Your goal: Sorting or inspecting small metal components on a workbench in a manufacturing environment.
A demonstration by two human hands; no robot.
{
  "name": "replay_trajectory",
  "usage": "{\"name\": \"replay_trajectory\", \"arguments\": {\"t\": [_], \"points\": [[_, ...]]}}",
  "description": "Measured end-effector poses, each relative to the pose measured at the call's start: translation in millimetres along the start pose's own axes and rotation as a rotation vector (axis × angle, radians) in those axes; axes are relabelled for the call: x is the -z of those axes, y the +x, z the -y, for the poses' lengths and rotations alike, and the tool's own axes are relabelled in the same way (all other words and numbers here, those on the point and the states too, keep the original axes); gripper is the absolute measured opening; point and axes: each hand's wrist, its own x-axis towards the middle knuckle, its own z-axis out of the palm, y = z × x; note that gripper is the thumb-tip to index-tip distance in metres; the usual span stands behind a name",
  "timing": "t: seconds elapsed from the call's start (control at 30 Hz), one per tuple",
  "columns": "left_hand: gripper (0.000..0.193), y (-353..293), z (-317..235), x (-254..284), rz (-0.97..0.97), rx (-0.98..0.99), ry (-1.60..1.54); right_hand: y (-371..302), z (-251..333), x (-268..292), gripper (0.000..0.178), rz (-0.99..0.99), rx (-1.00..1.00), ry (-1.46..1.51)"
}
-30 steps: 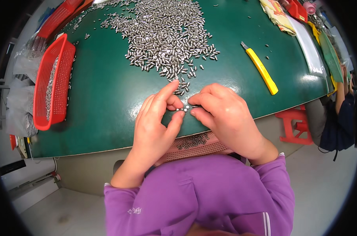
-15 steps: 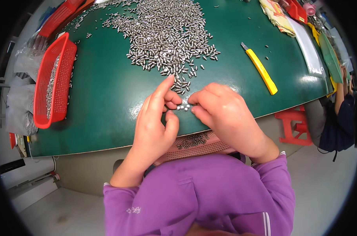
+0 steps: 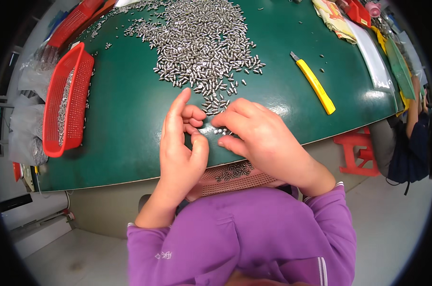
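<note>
A small cluster of silver metal pieces [image 3: 219, 131] sits on the green tabletop between my hands. My right hand [image 3: 268, 131] arches over it, thumb and fingers apart on either side; whether they touch the pieces I cannot tell. My left hand [image 3: 180, 143] is just left of the cluster, its index finger stretched out, the other fingers loosely bent, and nothing visible in it. Beyond my fingertips, loose metal pieces [image 3: 214, 100] trail down from a big heap of short, stubby metal pieces [image 3: 201, 47].
A red perforated basket [image 3: 51, 114] holding metal pieces stands at the left. A yellow utility knife [image 3: 316, 86] lies at the right, blade exposed. Below the table's front edge is a pink basket [image 3: 240, 185] with more pieces. Another person [image 3: 409, 152] is at the far right.
My left hand has drawn back left, away from the cluster. My right hand has shifted left over it, and its thumb and fingers have spread wider.
</note>
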Motion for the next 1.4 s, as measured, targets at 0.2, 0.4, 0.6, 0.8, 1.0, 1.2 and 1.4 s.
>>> {"name": "replay_trajectory", "arguments": {"t": [0.2,0.4,0.6,0.8,1.0,1.2,1.4], "points": [[0.072,0.0,-2.1,0.5,0.036,-0.013,0.048,-8.2,-4.3,2.2,0.031,-0.012,0.041,0.045],[0.071,0.6,-3.5,0.1,0.046,-0.012,0.076,-12.2,-7.4,-1.4,0.032,-0.107,0.016,-0.012],[0.071,0.2,-4.7,0.2,0.046,-0.024,0.095,-12.8,-10.3,1.3,0.023,-0.194,-0.020,-0.077],[0.071,0.8,-4.3,-1.8,0.039,-0.035,0.096,-14.1,-15.4,2.3,0.019,-0.150,-0.006,-0.132],[0.071,0.5,-4.1,-1.2,0.032,-0.047,0.115,-14.1,-12.1,10.2,0.016,-0.114,-0.004,-0.140],[0.070,0.9,-3.9,-2.0,0.038,-0.056,0.113,-9.4,-10.8,9.8,0.015,-0.139,0.002,-0.166],[0.068,0.6,-4.3,-0.9,0.043,-0.047,0.122,-8.3,-3.8,6.7,0.016,-0.131,0.054,-0.121]]}}
